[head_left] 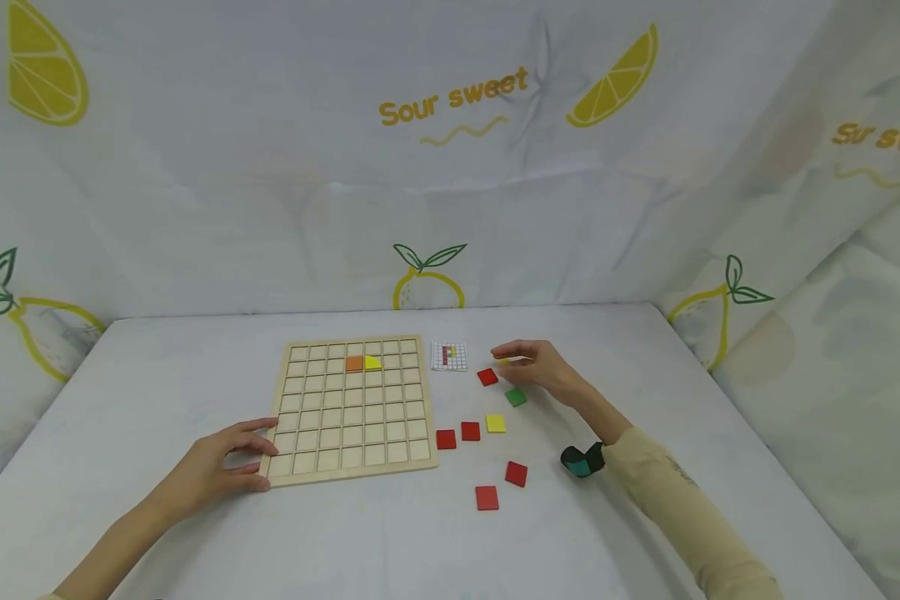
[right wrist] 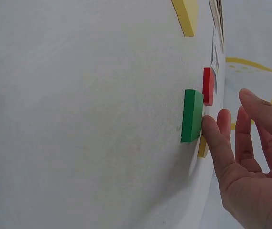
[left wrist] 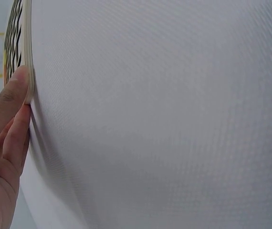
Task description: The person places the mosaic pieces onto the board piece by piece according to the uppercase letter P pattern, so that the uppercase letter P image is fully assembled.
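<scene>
A wooden grid board [head_left: 342,412] lies flat, with an orange square tile [head_left: 355,363] and a yellow rounded tile [head_left: 372,362] in neighbouring cells. My left hand [head_left: 198,473] grips the board's near left corner, its thumb and fingers against the edge. To the right of the board, my right hand [head_left: 543,372] hovers over loose tiles with fingers apart and nothing between them. Partly hidden under its fingers is a yellow tile [right wrist: 203,147]. Close to that hand lie a red tile [head_left: 487,377] and a green tile [right wrist: 192,116].
A small printed pattern card [head_left: 448,356] lies by the board's far right corner. Nearer me are a yellow square tile [head_left: 496,423] and several red tiles [head_left: 487,497]. A dark band [head_left: 582,461] is on the right wrist. White cloth [head_left: 450,192] hangs behind the table.
</scene>
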### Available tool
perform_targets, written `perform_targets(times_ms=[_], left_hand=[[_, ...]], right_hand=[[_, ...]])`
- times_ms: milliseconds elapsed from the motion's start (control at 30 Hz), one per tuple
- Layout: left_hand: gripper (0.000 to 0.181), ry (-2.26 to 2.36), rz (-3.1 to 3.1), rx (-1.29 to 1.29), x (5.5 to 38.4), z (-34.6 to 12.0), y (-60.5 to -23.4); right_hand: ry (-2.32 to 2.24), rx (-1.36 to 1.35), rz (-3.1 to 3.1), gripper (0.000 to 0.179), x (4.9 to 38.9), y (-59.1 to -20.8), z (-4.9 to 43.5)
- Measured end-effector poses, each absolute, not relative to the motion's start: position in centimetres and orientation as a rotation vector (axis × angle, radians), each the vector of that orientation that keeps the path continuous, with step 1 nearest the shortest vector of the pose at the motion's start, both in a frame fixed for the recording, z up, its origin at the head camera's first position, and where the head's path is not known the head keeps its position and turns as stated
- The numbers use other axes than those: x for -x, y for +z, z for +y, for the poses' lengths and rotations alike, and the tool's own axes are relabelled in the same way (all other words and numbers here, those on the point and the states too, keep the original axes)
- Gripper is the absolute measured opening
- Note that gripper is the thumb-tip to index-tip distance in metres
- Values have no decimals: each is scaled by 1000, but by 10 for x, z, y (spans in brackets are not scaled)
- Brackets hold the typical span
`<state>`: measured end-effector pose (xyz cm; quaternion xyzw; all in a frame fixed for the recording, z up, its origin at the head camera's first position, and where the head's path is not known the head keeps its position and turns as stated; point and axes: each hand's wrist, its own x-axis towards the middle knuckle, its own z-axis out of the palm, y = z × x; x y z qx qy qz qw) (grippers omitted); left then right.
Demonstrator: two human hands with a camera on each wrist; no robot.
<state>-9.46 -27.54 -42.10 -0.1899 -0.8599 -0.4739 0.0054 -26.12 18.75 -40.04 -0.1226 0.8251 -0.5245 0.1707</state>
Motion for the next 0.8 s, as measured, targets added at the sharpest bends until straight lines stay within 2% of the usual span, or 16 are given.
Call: perform_targets(times_ms=[233,800], left_hand=[[33,-1439,-2684,621,94,-276,-422],[33,-1459,-2691,609,95,-277,-423]], right_hand=[[-1458,401,2315,38,263,-396,172],[-1172,298,2566,31,266,-399,154]])
